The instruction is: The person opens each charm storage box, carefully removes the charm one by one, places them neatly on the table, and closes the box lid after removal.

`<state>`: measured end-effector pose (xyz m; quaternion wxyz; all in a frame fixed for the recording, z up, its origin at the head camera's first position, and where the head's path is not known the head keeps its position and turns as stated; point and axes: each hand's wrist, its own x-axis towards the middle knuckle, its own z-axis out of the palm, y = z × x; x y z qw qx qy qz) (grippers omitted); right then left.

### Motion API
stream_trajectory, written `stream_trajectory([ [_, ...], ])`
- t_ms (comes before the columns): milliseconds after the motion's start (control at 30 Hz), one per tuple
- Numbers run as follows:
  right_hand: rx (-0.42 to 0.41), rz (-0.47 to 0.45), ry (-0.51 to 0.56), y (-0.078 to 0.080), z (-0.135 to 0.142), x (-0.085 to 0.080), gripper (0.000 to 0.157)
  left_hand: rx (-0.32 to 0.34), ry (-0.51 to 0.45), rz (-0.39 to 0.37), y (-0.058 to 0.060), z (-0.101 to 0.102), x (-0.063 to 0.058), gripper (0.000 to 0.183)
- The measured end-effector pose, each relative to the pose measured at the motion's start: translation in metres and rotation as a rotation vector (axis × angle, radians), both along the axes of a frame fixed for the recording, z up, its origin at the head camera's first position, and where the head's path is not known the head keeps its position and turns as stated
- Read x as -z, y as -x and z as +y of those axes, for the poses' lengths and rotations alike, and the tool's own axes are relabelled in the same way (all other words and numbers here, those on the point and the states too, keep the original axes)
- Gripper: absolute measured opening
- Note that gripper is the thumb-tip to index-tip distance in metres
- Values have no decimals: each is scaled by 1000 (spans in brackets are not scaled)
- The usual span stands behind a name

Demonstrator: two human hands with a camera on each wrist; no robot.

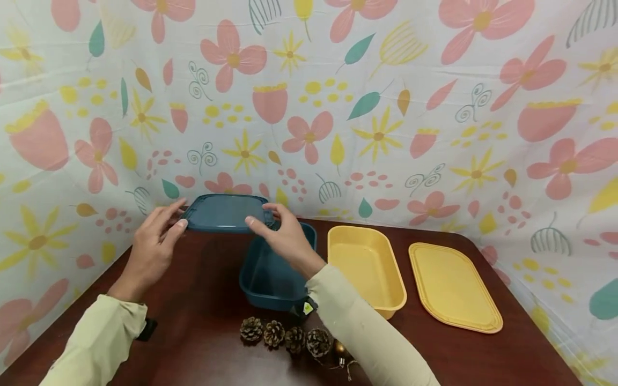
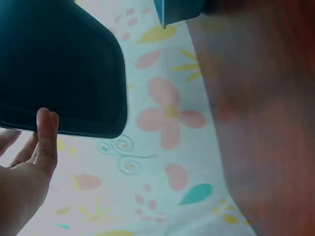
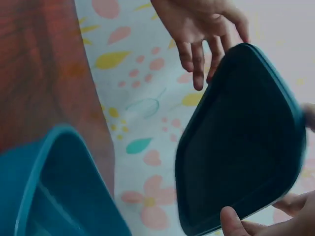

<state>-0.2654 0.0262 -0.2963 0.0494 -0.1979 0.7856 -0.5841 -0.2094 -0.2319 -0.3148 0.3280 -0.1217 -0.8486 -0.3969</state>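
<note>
Both hands hold a dark blue lid (image 1: pixel 224 213) in the air, above the back left of the table. My left hand (image 1: pixel 153 247) pinches its left edge, with the thumb (image 2: pixel 45 125) lapping over the rim. At the opposite end my right hand (image 1: pixel 288 236) grips the lid, thumb (image 3: pixel 231 222) on one face and other fingers partly hidden behind it. Just below the right hand stands a dark blue rectangular container (image 1: pixel 272 273), uncovered, its right side partly covered by the forearm. In the right wrist view the container (image 3: pixel 61 167) appears at lower left, apart from the lid.
Right of the blue container stands a yellow container (image 1: pixel 362 262), uncovered, with a yellow lid (image 1: pixel 456 287) flat beside it. Several pine cones (image 1: pixel 274 333) line the table's front, with a gold ball ornament (image 1: pixel 340 348) by the right sleeve. A flowered cloth (image 1: pixel 309 107) hangs behind the table.
</note>
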Motion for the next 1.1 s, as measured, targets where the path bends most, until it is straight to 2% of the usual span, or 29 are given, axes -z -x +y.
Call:
stream_trajectory([
  [100, 20, 45, 19, -4, 7, -5, 61, 17, 4, 101, 1, 7, -3, 47],
  [167, 30, 62, 57, -6, 9, -7, 61, 15, -2, 141, 1, 12, -4, 49],
  [433, 78, 127, 208, -19, 23, -6, 56, 16, -16, 179, -2, 24, -8, 54],
  [667, 89, 272, 166, -30, 38, -10, 53, 118, -61, 233, -6, 37, -19, 58],
  [867, 120, 379, 100, -36, 49, -8, 61, 152, -72, 200, -6, 49, -19, 59],
  [1000, 168, 366, 25, -34, 57, 1, 66, 141, -40, 146, -2, 54, -14, 57],
  [1100, 208, 323, -48, -30, 63, 12, 71, 155, -21, 60, 3, 58, -7, 53],
])
